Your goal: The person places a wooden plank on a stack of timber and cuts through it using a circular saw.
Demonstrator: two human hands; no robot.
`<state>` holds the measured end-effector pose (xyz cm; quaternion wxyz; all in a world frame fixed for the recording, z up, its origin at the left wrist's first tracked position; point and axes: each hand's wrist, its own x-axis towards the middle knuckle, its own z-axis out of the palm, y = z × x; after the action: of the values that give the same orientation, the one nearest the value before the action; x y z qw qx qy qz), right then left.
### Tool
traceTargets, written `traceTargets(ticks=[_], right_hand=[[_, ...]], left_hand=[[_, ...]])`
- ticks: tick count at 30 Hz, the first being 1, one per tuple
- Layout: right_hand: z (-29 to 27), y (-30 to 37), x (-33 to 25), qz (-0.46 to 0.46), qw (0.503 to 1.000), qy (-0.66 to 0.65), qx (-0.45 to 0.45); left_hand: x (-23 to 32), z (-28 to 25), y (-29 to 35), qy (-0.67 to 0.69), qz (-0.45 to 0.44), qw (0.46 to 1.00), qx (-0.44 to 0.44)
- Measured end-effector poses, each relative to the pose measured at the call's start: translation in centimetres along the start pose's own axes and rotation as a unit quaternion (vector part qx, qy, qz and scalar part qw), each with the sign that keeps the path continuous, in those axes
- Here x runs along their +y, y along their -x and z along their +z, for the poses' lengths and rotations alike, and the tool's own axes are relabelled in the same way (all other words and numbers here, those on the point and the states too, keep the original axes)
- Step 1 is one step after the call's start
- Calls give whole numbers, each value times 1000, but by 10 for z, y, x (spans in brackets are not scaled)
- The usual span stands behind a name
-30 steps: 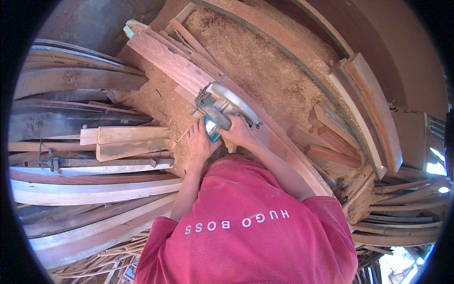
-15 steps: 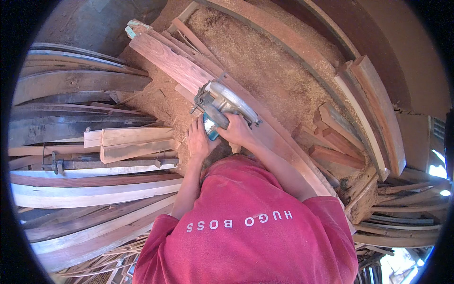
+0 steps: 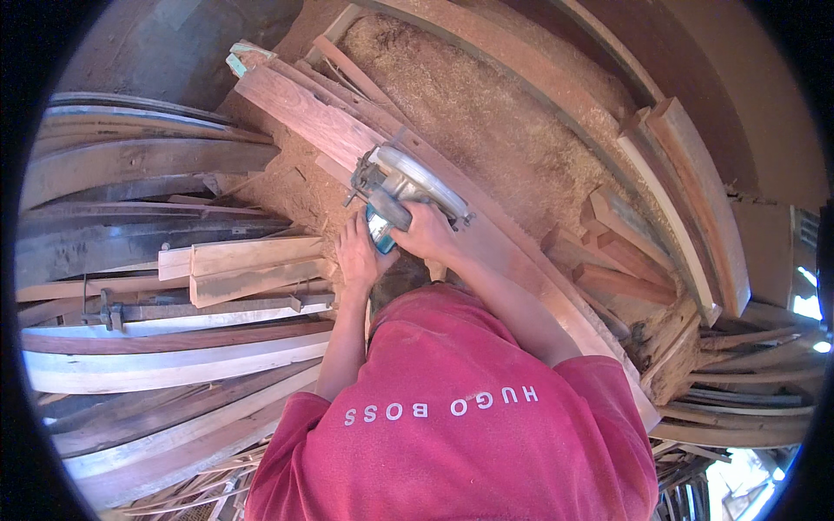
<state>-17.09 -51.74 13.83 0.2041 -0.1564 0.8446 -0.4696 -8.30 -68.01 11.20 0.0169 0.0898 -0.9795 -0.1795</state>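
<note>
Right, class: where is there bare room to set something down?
The widest open patch is the sawdust between the long board and curved beam; the board's upper-left stretch, beyond the circular saw, is bare too. Crowded: around the saw, with the left hand and right hand; the offcuts at right; the stacked timber at left.

A circular saw (image 3: 408, 184) edges slightly farther along a reddish plank (image 3: 313, 115), a touch nearer its far end than half a second earlier, the left hand (image 3: 356, 253) and right hand (image 3: 427, 233) shifting with it. More of the plank's near end shows past the right sleeve (image 3: 604, 395) than a second ago. At left, short pale boards (image 3: 256, 253) and a metal clamp (image 3: 111, 313) sit lower in view.
</note>
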Motion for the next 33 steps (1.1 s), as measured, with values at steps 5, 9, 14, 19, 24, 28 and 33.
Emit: traceTargets(ticks=[5, 9, 14, 19, 24, 28, 33], right_hand=[[3, -4, 4, 12, 1000, -4, -11], [8, -7, 7, 7, 1000, -10, 4], [4, -6, 3, 12, 1000, -8, -9], [3, -10, 0, 14, 999, -16, -27], [3, -12, 0, 10, 1000, -14, -17], [10, -11, 7, 7, 1000, -23, -3], [13, -14, 12, 0, 1000, -26, -8]], left_hand=[[-2, 2, -3, 6, -3, 1000, -3], [-3, 0, -7, -2, -6, 1000, -4], [-1, 0, -7, 9, -25, 999, -26], [-5, -1, -12, 18, -21, 999, -25], [-9, 1, -12, -12, 16, 1000, 13], [-11, 4, -10, -9, 0, 1000, -14], [-10, 5, -11, 6, -27, 999, -28]])
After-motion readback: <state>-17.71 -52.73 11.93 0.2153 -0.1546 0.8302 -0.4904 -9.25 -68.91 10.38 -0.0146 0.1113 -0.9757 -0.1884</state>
